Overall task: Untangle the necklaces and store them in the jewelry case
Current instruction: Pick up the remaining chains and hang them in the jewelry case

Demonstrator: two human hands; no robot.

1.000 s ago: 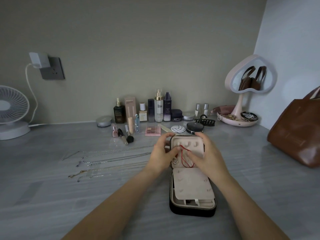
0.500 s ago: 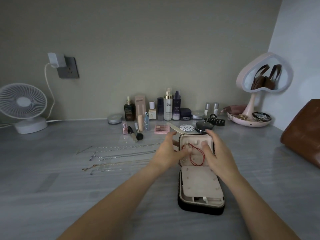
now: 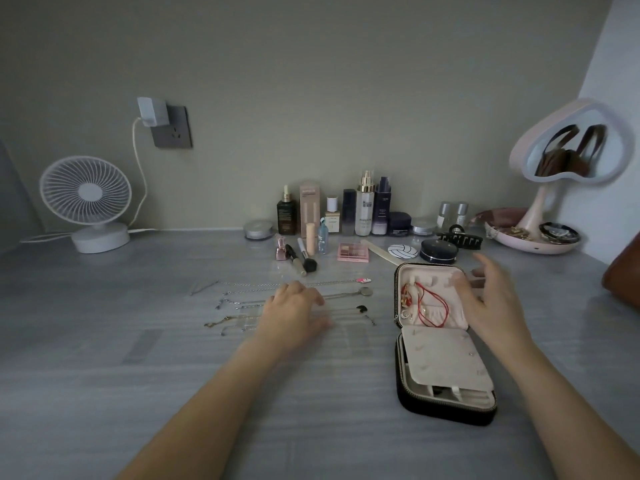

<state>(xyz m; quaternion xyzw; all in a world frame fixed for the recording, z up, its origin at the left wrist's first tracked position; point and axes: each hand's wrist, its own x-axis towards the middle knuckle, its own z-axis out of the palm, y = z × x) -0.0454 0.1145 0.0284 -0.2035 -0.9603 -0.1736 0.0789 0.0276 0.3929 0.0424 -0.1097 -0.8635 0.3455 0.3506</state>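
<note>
— What are the hands doing?

— On my feed both are slack. My left hand [image 3: 294,315] lies palm down with fingers loosely spread over the middle of the necklaces [image 3: 343,295]. It is blurred, so I can't tell whether the fingertips touch the chains, but nothing is pinched. My right hand [image 3: 488,303] is wide open with fingers splayed, just beside the right edge of the lid, thumb over its lining. It holds nothing.

— And the case?

— The jewelry case [image 3: 446,408] lies unzipped on the grey table [image 3: 138,375], between my forearms and to the right. Its near half is covered by a beige divider panel [image 3: 443,362]. The lid lies flat beyond that, and a red cord necklace [image 3: 431,308] sits looped in it, with small gold and silver pieces by the lid's left wall.

— The rest?

— The chains lie in straight rows left of the case. Behind them are an eyeshadow palette [image 3: 352,252], a black compact [image 3: 439,251] and a hair claw [image 3: 459,239]. Bottles [image 3: 365,206] stand along the wall, with a white fan [image 3: 85,199] far left and a heart-shaped mirror [image 3: 568,147] far right.
</note>
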